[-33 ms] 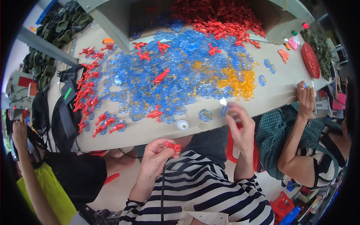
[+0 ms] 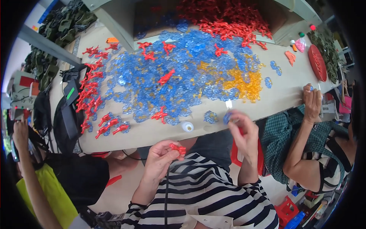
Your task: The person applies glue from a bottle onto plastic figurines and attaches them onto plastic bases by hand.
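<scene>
In front of my striped shirt, my left hand [image 2: 163, 153] pinches a small red plastic figure [image 2: 177, 149] between thumb and fingers. My right hand [image 2: 244, 129] is at the table's front edge, its fingertips closed on a clear blue plastic piece [image 2: 227, 118]. To its left a similar blue piece [image 2: 211, 117] lies alone on the tabletop. A small white round bottle or pot [image 2: 187, 126] stands near the edge between my hands. Beyond spreads a wide layer of clear blue pieces [image 2: 152, 84], with a few red figures [image 2: 159, 115] lying on top.
Amber pieces [image 2: 248, 86] lie at the pile's right. Red figures on blue pieces [image 2: 88, 95] line the left side. A shelf opening holds a red heap [image 2: 232, 19] at the back. A red tray [image 2: 317, 63] and a co-worker's hand [image 2: 312, 101] are at right; another person sits at left.
My right hand has shifted slightly toward me with the blue piece. The whole view has moved a little; my left hand keeps its grip on the red figure.
</scene>
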`<state>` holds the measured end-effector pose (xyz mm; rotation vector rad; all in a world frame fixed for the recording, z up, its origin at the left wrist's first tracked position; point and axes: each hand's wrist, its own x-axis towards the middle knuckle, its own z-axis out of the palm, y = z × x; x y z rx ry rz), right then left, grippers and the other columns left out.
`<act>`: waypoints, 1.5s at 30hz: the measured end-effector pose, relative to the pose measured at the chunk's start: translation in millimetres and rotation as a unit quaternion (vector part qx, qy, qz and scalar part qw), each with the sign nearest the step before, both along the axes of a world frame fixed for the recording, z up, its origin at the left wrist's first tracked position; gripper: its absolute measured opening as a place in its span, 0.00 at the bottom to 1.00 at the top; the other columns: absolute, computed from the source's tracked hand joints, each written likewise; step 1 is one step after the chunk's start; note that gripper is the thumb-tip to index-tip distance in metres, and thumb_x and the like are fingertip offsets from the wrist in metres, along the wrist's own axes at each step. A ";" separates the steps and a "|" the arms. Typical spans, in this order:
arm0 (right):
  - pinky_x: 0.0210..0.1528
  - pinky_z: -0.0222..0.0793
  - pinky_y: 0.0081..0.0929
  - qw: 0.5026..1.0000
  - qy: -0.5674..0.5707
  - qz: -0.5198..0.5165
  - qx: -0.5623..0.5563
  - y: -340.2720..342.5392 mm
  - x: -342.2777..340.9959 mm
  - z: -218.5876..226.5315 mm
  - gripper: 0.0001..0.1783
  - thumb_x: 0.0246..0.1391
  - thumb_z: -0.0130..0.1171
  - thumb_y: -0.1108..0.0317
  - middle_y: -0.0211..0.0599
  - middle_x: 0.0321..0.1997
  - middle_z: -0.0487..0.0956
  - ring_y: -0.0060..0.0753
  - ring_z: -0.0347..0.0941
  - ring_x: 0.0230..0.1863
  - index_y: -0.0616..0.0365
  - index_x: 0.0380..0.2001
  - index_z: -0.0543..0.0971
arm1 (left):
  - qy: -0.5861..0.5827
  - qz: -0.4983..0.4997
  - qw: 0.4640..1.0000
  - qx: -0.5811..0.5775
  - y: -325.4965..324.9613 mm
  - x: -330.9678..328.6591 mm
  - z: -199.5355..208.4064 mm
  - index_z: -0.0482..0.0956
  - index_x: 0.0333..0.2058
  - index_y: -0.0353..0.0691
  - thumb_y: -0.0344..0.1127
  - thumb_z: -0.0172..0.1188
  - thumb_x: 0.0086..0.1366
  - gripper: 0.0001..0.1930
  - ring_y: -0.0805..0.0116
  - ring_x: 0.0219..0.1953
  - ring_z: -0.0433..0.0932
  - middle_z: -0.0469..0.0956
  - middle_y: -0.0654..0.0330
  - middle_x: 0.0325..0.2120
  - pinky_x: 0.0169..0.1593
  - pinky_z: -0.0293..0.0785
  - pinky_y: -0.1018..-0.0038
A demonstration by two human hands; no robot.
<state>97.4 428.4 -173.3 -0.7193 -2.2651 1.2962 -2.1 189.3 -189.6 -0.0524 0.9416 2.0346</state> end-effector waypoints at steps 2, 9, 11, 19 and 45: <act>0.35 0.68 0.19 0.972 0.059 0.129 -0.189 -18.8 5.4 2.1 0.12 0.45 0.61 0.80 0.40 0.39 0.76 0.24 0.72 0.34 0.65 0.36 0.76 | 0.020 -0.016 0.999 0.019 -1.1 1.5 -0.9 0.74 0.43 0.32 0.20 0.56 0.59 0.12 0.65 0.35 0.78 0.78 0.52 0.35 0.40 0.77 0.72; 0.40 0.66 0.20 0.853 0.135 0.283 -0.416 -57.7 2.3 -20.7 0.17 0.48 0.58 0.83 0.39 0.45 0.71 0.24 0.69 0.40 0.67 0.43 0.72 | 0.026 -0.022 0.999 0.031 -3.7 3.4 -3.2 0.74 0.42 0.32 0.21 0.55 0.60 0.11 0.66 0.38 0.77 0.76 0.53 0.39 0.43 0.76 0.71; 0.40 0.67 0.19 0.849 0.126 0.248 -0.449 -66.0 0.4 -15.6 0.17 0.47 0.58 0.83 0.39 0.43 0.72 0.22 0.70 0.39 0.67 0.43 0.72 | 0.013 -0.022 0.999 0.044 -3.8 2.5 -2.7 0.73 0.42 0.32 0.22 0.55 0.60 0.11 0.66 0.38 0.77 0.76 0.53 0.39 0.43 0.76 0.71; 0.35 0.71 0.17 0.967 0.047 0.210 -0.140 -63.4 -4.4 -13.0 0.15 0.45 0.62 0.81 0.38 0.37 0.77 0.20 0.75 0.33 0.67 0.39 0.75 | 0.006 -0.013 0.998 0.059 -7.5 2.6 -1.1 0.73 0.42 0.33 0.22 0.55 0.60 0.10 0.65 0.39 0.77 0.75 0.54 0.38 0.45 0.75 0.68; 0.45 0.68 0.22 0.858 0.129 0.202 -0.453 -76.3 -4.0 -16.7 0.30 0.33 0.68 0.85 0.34 0.40 0.73 0.25 0.69 0.43 0.62 0.46 0.76 | 0.300 0.043 0.953 -0.028 0.7 8.2 -0.2 0.77 0.30 0.33 0.12 0.59 0.50 0.11 0.66 0.40 0.77 0.73 0.54 0.38 0.45 0.77 0.73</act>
